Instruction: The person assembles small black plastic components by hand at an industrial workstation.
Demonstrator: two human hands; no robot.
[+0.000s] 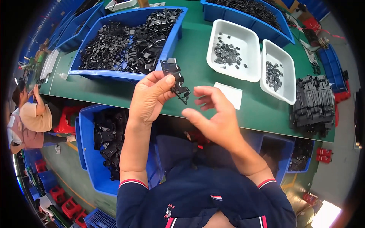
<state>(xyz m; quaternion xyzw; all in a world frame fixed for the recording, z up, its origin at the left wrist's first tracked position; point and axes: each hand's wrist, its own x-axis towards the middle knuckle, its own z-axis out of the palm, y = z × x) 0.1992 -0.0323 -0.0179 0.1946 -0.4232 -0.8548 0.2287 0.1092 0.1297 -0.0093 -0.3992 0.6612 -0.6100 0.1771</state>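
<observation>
My left hand [149, 95] is closed on a black plastic part [175, 78], a long bracket-like piece with clips and openings, held up over the near edge of the green table. To its right, my right hand [217, 114] is open, fingers and thumb apart, with nothing in it; its fingertips are a little away from the part's lower end. Beyond my left hand stands a blue bin [125, 76] full of small black plastic pieces. A white sheet of paper [229, 95] lies on the table just past my right hand.
Two white trays [243, 72] [289, 97] hold small black pieces. Black assembled parts [313, 100] are stacked at the table's right end. Another blue bin [247, 26] stands at the back. Below the table edge at left, a blue crate [85, 148] holds black parts. A person [32, 117] sits at far left.
</observation>
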